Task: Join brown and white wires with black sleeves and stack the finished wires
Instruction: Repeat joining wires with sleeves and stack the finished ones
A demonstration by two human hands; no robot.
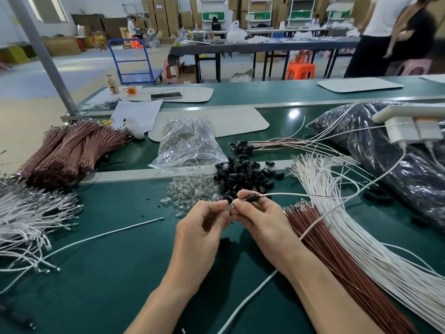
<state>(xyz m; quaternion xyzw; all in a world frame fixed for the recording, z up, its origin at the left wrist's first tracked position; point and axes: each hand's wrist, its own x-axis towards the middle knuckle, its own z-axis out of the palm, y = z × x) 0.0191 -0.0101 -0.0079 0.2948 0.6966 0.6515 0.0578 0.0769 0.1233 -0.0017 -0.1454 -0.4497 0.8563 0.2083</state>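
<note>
Right hand [262,220] pinches black sleeve [252,197] threaded on white wire [289,194]. Left hand [204,222] pinches small clear part [230,208] (bulb? unclear) at the wire's tip, near the sleeve pile [243,174]. Joining step in hand; next move likely calls for sliding the sleeve over the joint.

Factory assembly floor: a long green tabletop [120,273] set up as a line bench, w/ banded bundles of brown wires [65,153] far left, loose white wires [349,225] at right, and a heap of black sleeves [243,174] & a bag of small clear parts [190,145] in the middle, all in bulk qty. Beyond it is a big open hall w/ stacked cardboard boxes [163,15] along the far wall, another long tabletop [265,45], other people [385,32], shelved workstations [257,10], a blue trolley [130,61] & plastic stools [301,69] on the floor.
</note>
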